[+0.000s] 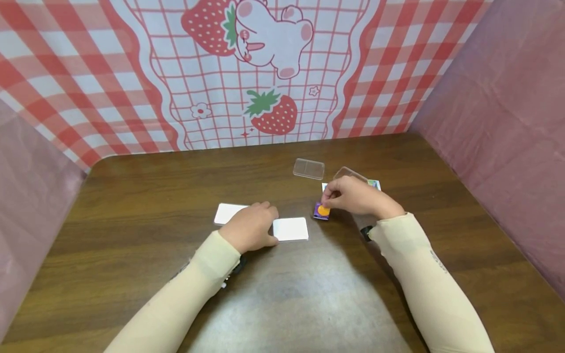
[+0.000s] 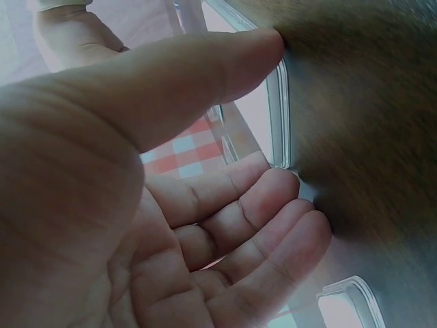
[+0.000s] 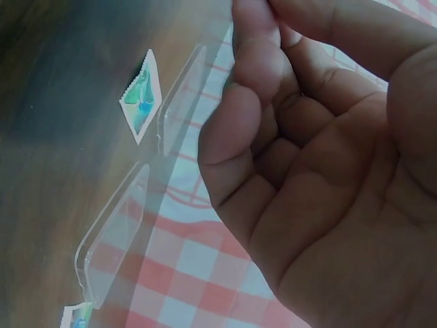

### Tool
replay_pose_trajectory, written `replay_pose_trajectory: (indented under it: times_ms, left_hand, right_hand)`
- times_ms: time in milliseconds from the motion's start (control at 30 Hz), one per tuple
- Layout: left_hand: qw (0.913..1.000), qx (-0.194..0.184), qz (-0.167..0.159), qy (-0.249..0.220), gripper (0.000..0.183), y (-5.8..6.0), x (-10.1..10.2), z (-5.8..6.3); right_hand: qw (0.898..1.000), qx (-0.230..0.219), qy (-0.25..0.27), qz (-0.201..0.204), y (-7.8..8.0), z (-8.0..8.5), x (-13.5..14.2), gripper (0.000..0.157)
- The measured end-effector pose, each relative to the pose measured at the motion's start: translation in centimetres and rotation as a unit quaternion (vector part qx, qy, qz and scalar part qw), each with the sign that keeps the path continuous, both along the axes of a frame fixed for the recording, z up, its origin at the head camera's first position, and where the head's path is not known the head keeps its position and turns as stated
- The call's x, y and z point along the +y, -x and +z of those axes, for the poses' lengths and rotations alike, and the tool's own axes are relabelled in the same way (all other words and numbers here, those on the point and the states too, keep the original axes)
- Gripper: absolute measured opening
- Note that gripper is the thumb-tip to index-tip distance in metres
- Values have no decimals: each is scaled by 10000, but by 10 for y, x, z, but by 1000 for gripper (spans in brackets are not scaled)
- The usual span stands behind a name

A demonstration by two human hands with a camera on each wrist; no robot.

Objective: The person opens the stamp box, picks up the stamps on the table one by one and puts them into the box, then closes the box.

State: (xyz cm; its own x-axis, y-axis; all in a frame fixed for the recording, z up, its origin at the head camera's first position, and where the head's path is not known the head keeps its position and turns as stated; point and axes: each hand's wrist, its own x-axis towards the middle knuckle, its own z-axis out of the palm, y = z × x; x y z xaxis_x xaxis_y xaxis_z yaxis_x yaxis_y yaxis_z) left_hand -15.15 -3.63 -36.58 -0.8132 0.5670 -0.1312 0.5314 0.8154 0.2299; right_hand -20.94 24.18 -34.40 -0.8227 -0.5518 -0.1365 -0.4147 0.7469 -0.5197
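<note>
My right hand [image 1: 353, 196] pinches the upper edge of a small purple stamp [image 1: 321, 212] with an orange disc on it, close over the table. In the right wrist view the fingertips of that hand [image 3: 307, 137] run out of the top of the picture, so the purple stamp is hidden there. My left hand [image 1: 251, 226] rests on the table with loosely bent fingers. Its thumb and index fingertip are at the left short edge of a white rectangular case [image 1: 291, 229] with a clear rim. A second white case [image 1: 228, 214] lies partly under this hand.
Behind the hands lie a clear plastic cover [image 1: 309, 168] and another clear cover [image 1: 348, 173]. A stamp with green and blue print [image 3: 142, 99] lies by the covers, and a further stamp [image 3: 76, 316] shows partly. A red-checked cloth [image 1: 273, 73] rises at the table's back edge.
</note>
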Motion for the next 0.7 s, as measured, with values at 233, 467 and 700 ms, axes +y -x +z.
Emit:
replay_pose_trajectory:
  times_ms: [233,467,700]
  left_hand:
    - [10000,-9,-20,14,44,0,0,0]
    - [10000,-21,-7,-23,45,0,1,0]
    - [10000,28,3,-46,44,1,1,-1]
  right_hand:
    - [9995,-290,112,-45,1,-4,-1,6]
    - [9995,-287,99,-13,0,-4,-2,6]
    - [9999,-91,99,83,-2,-3,-9,5]
